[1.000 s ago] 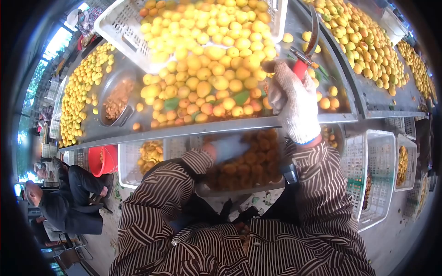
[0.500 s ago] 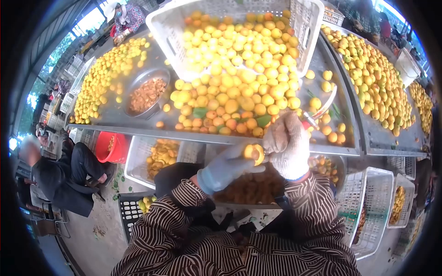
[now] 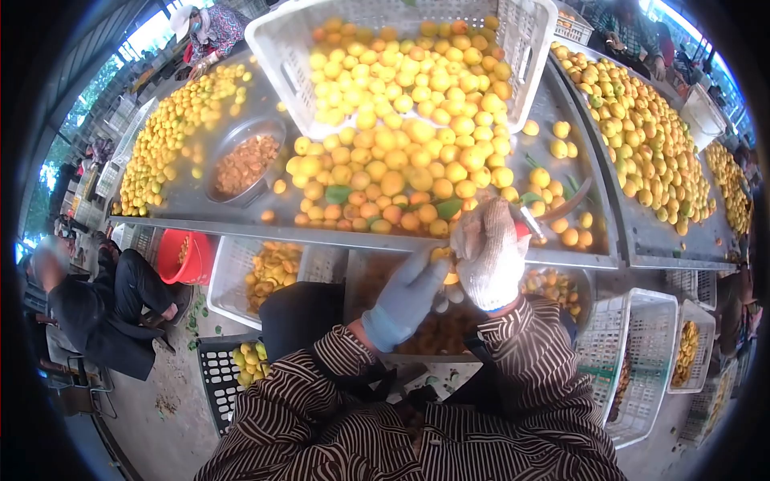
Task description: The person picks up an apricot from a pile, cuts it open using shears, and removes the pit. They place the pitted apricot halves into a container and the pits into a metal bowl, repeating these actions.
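My left hand (image 3: 403,303), in a blue-grey glove, is closed on an apricot (image 3: 447,271) just below the table's front edge. The fruit is partly covered by the fingers of both hands. Against it rests my right hand (image 3: 487,258), which wears a white knit glove. Held in that hand is a knife with a red handle (image 3: 521,230); its curved blade (image 3: 568,202) points up and away to the right. Behind the hands, a heap of apricots (image 3: 393,183) spills out of a tipped white crate (image 3: 277,76) onto the metal table (image 3: 180,210).
A metal bowl (image 3: 265,186) of pinkish-brown pieces stands on the table at left. Below are a white crate (image 3: 228,293) of cut fruit, a red bucket (image 3: 192,264), and stacked white crates (image 3: 648,353) at right. A seated person (image 3: 100,313) is at left; another works at the far left corner.
My hands have come together around the apricot, which is now more covered. My left hand has tilted upward. The view has shifted slightly, and the knife blade has turned a little.
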Tool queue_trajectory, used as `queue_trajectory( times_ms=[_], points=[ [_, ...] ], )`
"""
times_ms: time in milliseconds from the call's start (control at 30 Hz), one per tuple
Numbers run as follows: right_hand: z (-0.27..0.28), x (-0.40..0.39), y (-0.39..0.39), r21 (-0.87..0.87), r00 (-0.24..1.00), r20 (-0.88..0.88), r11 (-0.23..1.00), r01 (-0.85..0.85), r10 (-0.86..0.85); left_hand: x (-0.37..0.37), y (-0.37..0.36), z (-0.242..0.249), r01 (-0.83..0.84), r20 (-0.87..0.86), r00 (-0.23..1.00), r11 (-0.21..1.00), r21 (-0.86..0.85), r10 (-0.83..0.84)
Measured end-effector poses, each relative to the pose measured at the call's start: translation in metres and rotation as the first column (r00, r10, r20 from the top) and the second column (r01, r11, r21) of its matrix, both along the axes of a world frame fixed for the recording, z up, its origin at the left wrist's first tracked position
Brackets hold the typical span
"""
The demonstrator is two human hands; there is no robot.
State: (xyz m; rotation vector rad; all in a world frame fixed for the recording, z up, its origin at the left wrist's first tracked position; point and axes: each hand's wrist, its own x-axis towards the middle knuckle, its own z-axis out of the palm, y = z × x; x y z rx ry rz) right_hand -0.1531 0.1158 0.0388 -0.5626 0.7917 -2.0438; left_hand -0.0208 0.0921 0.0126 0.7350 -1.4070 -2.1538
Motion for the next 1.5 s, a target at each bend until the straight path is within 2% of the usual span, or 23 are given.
queue_trajectory(
  times_ms=[100, 233, 333, 433, 500, 633, 700, 733, 800, 833, 867, 900, 933, 1033, 1067, 1133, 1267, 1300, 1333, 1367, 1433, 1467, 1500],
  points=[
    [-0.008, -0.001, -0.005, -0.013, 0.997, -0.058, 0.999, 0.043, -0.043, -0.006, 0.007, -0.004, -0.104, 0.035, 0.994, 0.990, -0.096, 0.108],
    [-0.006, -0.012, -0.007, -0.082, 0.972, 0.202, 0.991, -0.108, 0.122, -0.006, 0.010, -0.001, -0.167, 0.064, 0.981, 0.969, -0.181, 0.181],
    [-0.008, -0.016, -0.007, -0.125, 0.943, 0.285, 0.982, -0.140, 0.171, -0.006, 0.005, 0.006, -0.110, 0.080, 0.990, 0.993, -0.030, 0.112],
    [-0.007, -0.018, -0.006, -0.148, 0.937, 0.297, 0.979, -0.142, 0.181, -0.006, 0.004, -0.001, -0.073, -0.049, 0.996, 0.989, 0.132, 0.080],
    [-0.005, -0.017, -0.003, -0.138, 0.938, 0.297, 0.980, -0.146, 0.181, -0.011, 0.008, -0.002, -0.142, -0.099, 0.980, 0.960, 0.242, 0.171],
    [0.000, -0.016, 0.002, -0.068, 0.949, 0.258, 0.983, -0.172, 0.183, -0.018, 0.013, -0.004, -0.239, -0.058, 0.969, 0.971, 0.029, 0.240],
    [0.003, -0.016, 0.003, -0.027, 0.951, 0.249, 0.983, -0.183, 0.184, -0.018, 0.011, 0.001, -0.212, -0.066, 0.968, 0.935, 0.284, 0.240],
    [0.005, -0.015, 0.003, -0.013, 0.949, 0.268, 0.985, -0.171, 0.168, -0.019, 0.009, -0.006, -0.212, -0.064, 0.969, 0.934, 0.287, 0.239],
    [0.009, -0.012, 0.001, 0.005, 0.945, 0.292, 0.987, -0.158, 0.149, -0.021, 0.002, -0.025, -0.187, 0.165, 0.960, 0.956, -0.225, 0.227],
    [0.011, -0.009, 0.001, -0.005, 0.972, 0.211, 0.994, -0.107, 0.105, -0.022, 0.005, -0.031, -0.186, 0.173, 0.959, 0.958, -0.219, 0.225],
    [0.013, -0.008, 0.000, -0.027, 0.991, 0.123, 0.998, -0.057, 0.060, -0.026, 0.007, -0.034, -0.118, 0.244, 0.889, 0.708, -0.697, 0.388],
    [0.012, -0.008, 0.001, -0.028, 0.991, 0.123, 0.998, -0.055, 0.058, -0.031, 0.008, -0.037, 0.063, 0.206, 0.806, 0.266, -0.962, 0.554],
    [0.011, -0.009, 0.001, -0.030, 0.996, 0.067, 0.998, -0.057, 0.059, -0.033, 0.006, -0.051, 0.064, 0.113, 0.789, 0.102, -0.993, 0.604],
    [0.004, -0.013, 0.000, -0.070, 0.998, 0.010, 0.995, -0.065, 0.066, -0.034, 0.004, -0.060, 0.083, 0.081, 0.784, 0.025, -0.996, 0.615],
    [0.004, -0.014, 0.001, -0.084, 0.995, 0.052, 0.993, -0.081, 0.086, -0.033, 0.004, -0.058, 0.084, 0.081, 0.785, 0.025, -0.996, 0.615],
    [0.001, -0.015, 0.002, -0.098, 0.990, 0.093, 0.990, -0.099, 0.109, -0.031, 0.004, -0.030, 0.050, 0.224, 0.869, 0.371, -0.927, 0.442],
    [-0.002, -0.009, 0.004, -0.098, 0.992, -0.009, 0.987, -0.128, 0.128, -0.028, 0.006, -0.027, 0.046, 0.253, 0.912, 0.531, -0.846, 0.322],
    [-0.001, -0.007, 0.004, -0.086, 0.988, -0.009, 0.984, -0.156, 0.156, -0.031, 0.005, -0.032, -0.082, 0.204, 0.950, 0.819, -0.568, 0.237],
    [-0.003, -0.005, 0.003, -0.021, 0.992, -0.037, 0.992, -0.124, 0.123, -0.032, 0.006, -0.037, -0.151, 0.124, 0.977, 0.972, -0.181, 0.175],
    [-0.004, -0.006, 0.003, -0.016, 0.992, -0.034, 0.992, -0.121, 0.121, -0.031, 0.005, -0.042, -0.148, 0.128, 0.977, 0.973, -0.176, 0.171],
    [0.001, -0.010, -0.001, -0.116, 0.973, 0.109, 0.974, -0.192, 0.205, -0.030, -0.007, -0.035, -0.158, 0.031, 0.987, 0.986, 0.055, 0.156],
    [0.011, -0.014, -0.001, -0.132, 0.989, 0.068, 0.984, -0.120, 0.129, -0.028, -0.014, -0.031, -0.151, -0.014, 0.988, 0.974, 0.171, 0.156],
    [0.009, -0.031, -0.003, -0.221, 0.976, -0.083, 0.952, -0.213, 0.199, -0.025, -0.019, -0.027, -0.204, 0.005, 0.979, 0.968, 0.148, 0.206]
  ],
)
